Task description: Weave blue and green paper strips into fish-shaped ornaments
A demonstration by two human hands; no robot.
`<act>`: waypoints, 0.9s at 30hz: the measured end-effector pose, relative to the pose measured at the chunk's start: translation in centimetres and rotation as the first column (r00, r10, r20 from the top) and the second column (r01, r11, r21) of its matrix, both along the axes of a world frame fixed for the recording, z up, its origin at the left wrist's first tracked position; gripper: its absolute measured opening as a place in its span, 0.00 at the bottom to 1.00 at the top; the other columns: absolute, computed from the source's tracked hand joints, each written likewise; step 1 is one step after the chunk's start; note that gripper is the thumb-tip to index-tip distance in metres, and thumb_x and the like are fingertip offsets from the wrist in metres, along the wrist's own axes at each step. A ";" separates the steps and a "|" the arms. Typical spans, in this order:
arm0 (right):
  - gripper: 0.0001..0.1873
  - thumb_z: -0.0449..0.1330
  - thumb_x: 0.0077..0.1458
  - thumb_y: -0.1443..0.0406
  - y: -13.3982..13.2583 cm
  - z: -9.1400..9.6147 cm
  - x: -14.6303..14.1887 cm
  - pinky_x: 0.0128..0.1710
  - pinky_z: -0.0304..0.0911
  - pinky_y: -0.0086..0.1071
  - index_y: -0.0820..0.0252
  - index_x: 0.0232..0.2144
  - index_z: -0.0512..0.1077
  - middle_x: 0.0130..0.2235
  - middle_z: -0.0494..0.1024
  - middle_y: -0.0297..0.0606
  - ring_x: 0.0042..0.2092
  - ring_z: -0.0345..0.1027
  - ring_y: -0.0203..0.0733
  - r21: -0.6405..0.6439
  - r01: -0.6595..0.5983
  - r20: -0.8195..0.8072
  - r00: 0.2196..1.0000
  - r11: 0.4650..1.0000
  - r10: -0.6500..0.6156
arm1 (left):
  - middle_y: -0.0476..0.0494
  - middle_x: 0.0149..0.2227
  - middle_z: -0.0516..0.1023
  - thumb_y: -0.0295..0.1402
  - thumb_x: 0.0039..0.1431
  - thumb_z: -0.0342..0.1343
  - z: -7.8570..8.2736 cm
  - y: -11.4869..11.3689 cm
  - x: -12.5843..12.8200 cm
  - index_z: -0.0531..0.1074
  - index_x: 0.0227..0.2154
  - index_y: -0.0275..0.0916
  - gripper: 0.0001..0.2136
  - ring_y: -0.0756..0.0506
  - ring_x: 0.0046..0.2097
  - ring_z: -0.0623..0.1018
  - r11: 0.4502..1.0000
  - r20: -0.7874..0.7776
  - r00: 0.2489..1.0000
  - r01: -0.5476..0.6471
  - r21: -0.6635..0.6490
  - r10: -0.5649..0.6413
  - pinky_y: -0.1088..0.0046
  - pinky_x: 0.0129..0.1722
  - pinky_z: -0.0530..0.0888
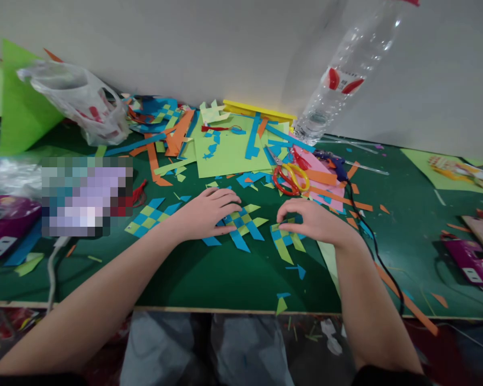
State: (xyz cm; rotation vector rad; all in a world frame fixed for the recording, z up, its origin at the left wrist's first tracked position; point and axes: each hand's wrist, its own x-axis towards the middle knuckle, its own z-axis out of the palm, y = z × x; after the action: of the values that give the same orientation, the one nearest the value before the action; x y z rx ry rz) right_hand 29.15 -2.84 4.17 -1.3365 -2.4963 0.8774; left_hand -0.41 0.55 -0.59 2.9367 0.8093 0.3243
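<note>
Several fish woven from blue and yellow-green paper strips lie in a row on the green table. My left hand (213, 212) rests with outstretched fingers over the middle paper fish (245, 222), covering part of it. To its left, another woven paper fish (147, 220) is partly hidden behind my wrist. My right hand (306, 217) has thumb and fingers curled together at the edge of a third woven paper fish (285, 241), whose strips fan out toward me. Just beyond, scissors (292, 179) with red and yellow handles lie among paper scraps.
A clear plastic bottle (346, 80) leans against the wall. A glue gun (332, 163) trails a black cord to the table edge. At left are a plastic bag (84, 102) and a blurred-out device with a white cable (52, 273). Green paper sheets (229, 153) lie at the back.
</note>
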 end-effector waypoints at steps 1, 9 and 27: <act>0.07 0.59 0.58 0.59 -0.1 0.1 -0.3 0.46 0.60 0.37 0.55 0.34 0.74 0.39 0.77 0.37 0.43 0.69 0.43 0.009 0.001 -0.018 1.000 1.000 -0.001 | 0.41 0.57 0.71 0.46 0.65 0.49 0.0 0.0 0.0 0.69 0.51 0.42 0.19 0.40 0.62 0.65 1.000 -0.004 1.000 -0.001 0.001 0.001 0.59 0.61 0.59; 0.09 0.61 0.57 0.56 0.0 -1.8 -2.3 0.49 0.58 0.41 0.54 0.35 0.76 0.38 0.78 0.37 0.46 0.66 0.45 0.067 0.058 -0.046 0.997 0.996 -0.055 | 0.41 0.57 0.71 0.47 0.66 0.46 0.1 -0.1 0.0 0.69 0.51 0.40 0.20 0.40 0.61 0.65 0.999 -0.040 0.999 0.004 0.036 -0.003 0.60 0.60 0.59; 0.13 0.60 0.58 0.54 0.5 -3.2 -2.6 0.54 0.52 0.45 0.56 0.40 0.74 0.43 0.77 0.39 0.47 0.68 0.46 0.273 0.015 -0.021 1.000 0.962 -0.010 | 0.40 0.58 0.70 0.47 0.66 0.46 0.1 -0.2 0.1 0.69 0.52 0.39 0.20 0.40 0.61 0.66 0.999 -0.036 0.999 0.007 0.046 -0.005 0.59 0.60 0.60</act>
State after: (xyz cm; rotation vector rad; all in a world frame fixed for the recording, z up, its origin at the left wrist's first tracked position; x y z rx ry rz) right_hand 26.52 -2.38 1.01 -1.2432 -2.4800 0.5144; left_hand -0.28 0.38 -0.49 2.9958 0.8076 0.2943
